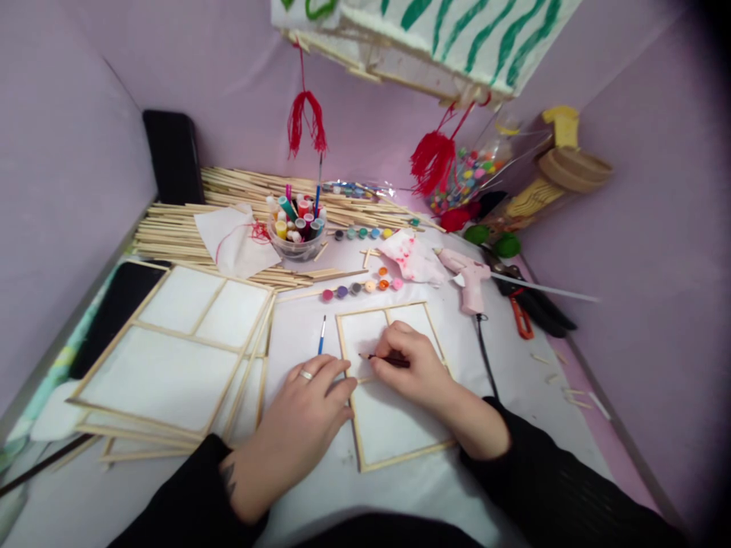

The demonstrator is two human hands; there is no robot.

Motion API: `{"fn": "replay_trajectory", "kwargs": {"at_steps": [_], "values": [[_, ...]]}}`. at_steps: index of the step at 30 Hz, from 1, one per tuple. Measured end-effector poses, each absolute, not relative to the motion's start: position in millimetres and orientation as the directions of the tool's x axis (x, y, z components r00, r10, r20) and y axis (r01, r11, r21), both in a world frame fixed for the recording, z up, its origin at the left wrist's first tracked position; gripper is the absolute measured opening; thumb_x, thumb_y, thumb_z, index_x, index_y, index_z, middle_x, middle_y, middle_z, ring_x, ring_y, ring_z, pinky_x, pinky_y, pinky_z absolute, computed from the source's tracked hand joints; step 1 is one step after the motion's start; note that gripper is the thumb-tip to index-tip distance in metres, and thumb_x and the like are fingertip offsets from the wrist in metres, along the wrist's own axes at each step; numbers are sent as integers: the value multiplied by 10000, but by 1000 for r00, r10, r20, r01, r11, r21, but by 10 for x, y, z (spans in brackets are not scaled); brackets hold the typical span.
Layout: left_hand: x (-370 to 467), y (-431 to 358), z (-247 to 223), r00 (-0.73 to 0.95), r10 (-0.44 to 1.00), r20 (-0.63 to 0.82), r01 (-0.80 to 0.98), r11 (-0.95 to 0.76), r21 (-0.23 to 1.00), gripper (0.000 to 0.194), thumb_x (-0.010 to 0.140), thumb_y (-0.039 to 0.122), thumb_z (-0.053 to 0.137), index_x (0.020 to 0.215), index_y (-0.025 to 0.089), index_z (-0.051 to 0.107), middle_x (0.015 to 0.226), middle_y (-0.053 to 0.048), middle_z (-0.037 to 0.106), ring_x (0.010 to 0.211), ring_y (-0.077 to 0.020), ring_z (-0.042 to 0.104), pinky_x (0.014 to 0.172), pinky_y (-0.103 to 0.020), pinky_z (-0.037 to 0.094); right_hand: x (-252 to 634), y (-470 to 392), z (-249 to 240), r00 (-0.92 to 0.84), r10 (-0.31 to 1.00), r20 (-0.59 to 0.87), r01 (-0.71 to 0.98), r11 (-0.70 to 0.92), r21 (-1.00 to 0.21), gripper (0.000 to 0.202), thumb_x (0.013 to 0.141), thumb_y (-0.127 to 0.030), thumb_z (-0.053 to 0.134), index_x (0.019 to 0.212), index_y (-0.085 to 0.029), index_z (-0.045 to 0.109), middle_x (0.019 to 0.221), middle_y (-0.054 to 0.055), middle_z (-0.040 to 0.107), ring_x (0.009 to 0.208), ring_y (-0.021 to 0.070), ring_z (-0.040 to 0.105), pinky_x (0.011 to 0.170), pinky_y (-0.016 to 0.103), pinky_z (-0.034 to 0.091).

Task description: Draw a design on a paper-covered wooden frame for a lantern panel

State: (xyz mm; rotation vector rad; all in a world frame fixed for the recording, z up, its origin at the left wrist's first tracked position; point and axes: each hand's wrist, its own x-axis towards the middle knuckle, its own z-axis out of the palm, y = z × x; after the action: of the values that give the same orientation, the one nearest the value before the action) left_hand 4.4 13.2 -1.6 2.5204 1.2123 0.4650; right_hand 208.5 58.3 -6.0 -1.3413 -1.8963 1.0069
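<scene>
while the spread left hand [305, 403] touches a papered frame [394, 420], the right hand [416, 364] pinches a pencil [396, 361].

No legible text, labels or numbers (view slightly soft).

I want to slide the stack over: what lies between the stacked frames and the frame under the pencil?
A blue paintbrush and, below it in the picture, the left hand; the head view shows both.
</scene>
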Motion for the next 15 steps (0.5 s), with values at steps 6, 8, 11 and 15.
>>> {"fn": "replay_trajectory", "kwargs": {"at_steps": [6,8,11,15], "values": [[48,144,13,591,796,129,706,-588,395,273,773,135,693,1032,173,617,1155,-87,625,1084,-280,544,872,-462,498,2124,578,-35,-282,959,32,503,176,-846,132,673,-131,563,594,-191,477,655,-13,435,557,115,445,514,240,349],[48,144,16,593,796,123,708,-588,391,264,779,137,687,1031,176,615,1151,-86,628,1079,-280,548,865,-458,501,2137,579,-34,-269,963,28,512,168,-842,145,670,-134,561,583,-195,463,643,-17,433,558,117,444,517,242,348],[46,140,7,596,791,135,700,-595,394,284,771,133,695,1039,177,611,1151,-85,627,1081,-285,544,856,-458,504,2157,582,-41,-242,970,27,522,154,-839,163,667,-141,557,565,-199,443,624,-19,433,558,121,439,518,244,344],[42,137,-9,598,789,138,693,-596,405,313,753,115,711,1042,168,606,1155,-87,621,1090,-289,534,859,-466,499,2181,588,-54,-195,980,25,525,126,-842,191,662,-156,551,533,-202,416,591,-17,435,558,129,436,518,251,337]]}}
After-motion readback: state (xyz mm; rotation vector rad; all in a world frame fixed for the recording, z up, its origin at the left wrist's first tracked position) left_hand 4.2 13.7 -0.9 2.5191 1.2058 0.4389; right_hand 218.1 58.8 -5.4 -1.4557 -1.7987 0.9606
